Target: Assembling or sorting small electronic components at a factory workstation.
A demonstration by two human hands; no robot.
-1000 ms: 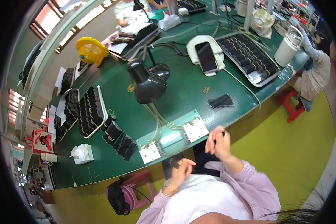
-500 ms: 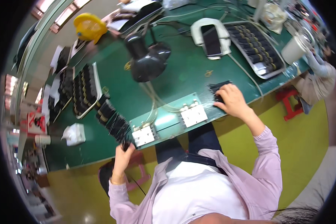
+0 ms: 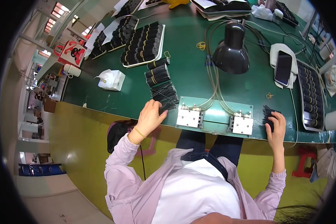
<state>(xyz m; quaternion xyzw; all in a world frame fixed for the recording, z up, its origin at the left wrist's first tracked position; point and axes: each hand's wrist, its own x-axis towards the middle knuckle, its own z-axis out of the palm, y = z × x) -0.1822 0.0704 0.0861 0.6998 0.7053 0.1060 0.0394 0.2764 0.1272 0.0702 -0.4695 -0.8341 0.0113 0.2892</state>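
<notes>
Loose thin black wires (image 3: 164, 93) lie in a crisscross pile on the green table, left of a clear plate. My left hand (image 3: 149, 117) is at the pile's near end, thumb and fingers closed on a few dark wires. Two white metal blocks (image 3: 187, 118) with hose fittings sit on the clear plate (image 3: 216, 104), between my hands. Right of the plate, my right hand (image 3: 276, 128) curls its thumb and fingers around a small heap of short black wires (image 3: 268, 115). Banded wire bundles (image 3: 158, 74) lie just beyond the loose pile.
A tray of banded black bundles (image 3: 143, 43) stands far left, beside a tissue box (image 3: 112, 80). A black lamp (image 3: 231, 52) leans over the table's middle. On the right are a phone (image 3: 283, 67) on white cloth and another bundle tray (image 3: 311, 97). Hoses run behind the plate.
The view has swung left, so the table appears farther right. My left hand, earlier at the table's edge with wires, is now at the pile's near end. My right hand stays at its heap.
</notes>
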